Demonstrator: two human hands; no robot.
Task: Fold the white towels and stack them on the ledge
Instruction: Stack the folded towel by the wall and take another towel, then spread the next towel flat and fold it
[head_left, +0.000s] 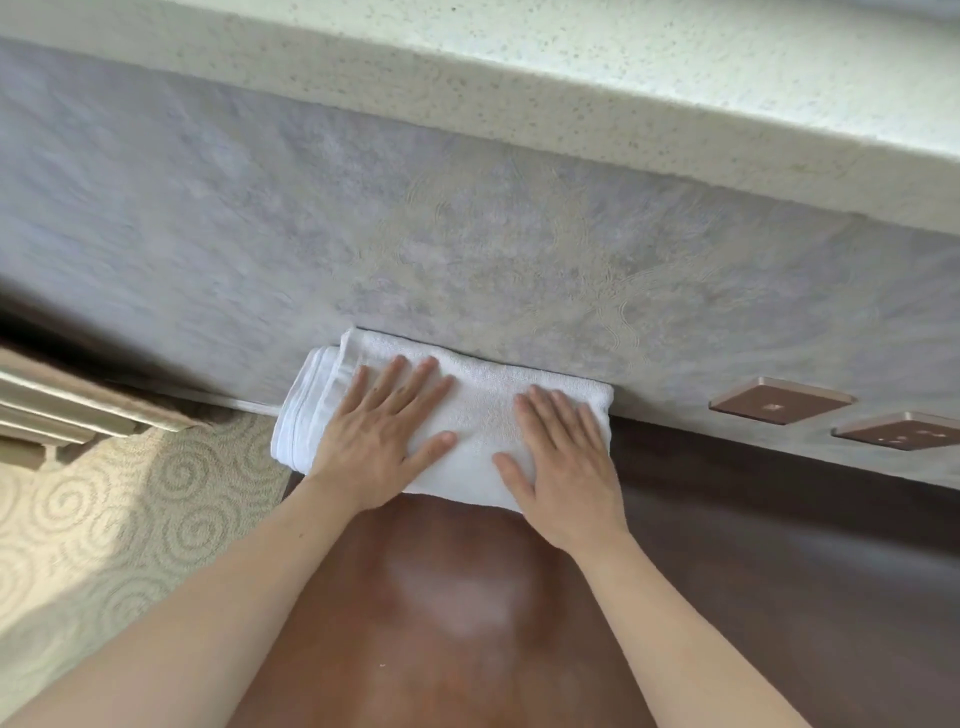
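White folded towel (478, 395) lies on the counter (727, 545), against the wall (467, 249); your left hand (382, 441) and right hand (566, 467) press it flat, fingers spread.

A grey textured wall (467, 249) rose behind the glossy brown wooden desk (457, 623), under a speckled pale sill (623, 93). Two bronze socket plates (779, 401) sat at right. Swirl-patterned beige carpet (130, 519) lay sunlit at left.

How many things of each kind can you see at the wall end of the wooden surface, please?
White folded towel: 1
Hands, left hand and right hand, pressing flat on it: 2
Brown wall plates: 2
Total: 5
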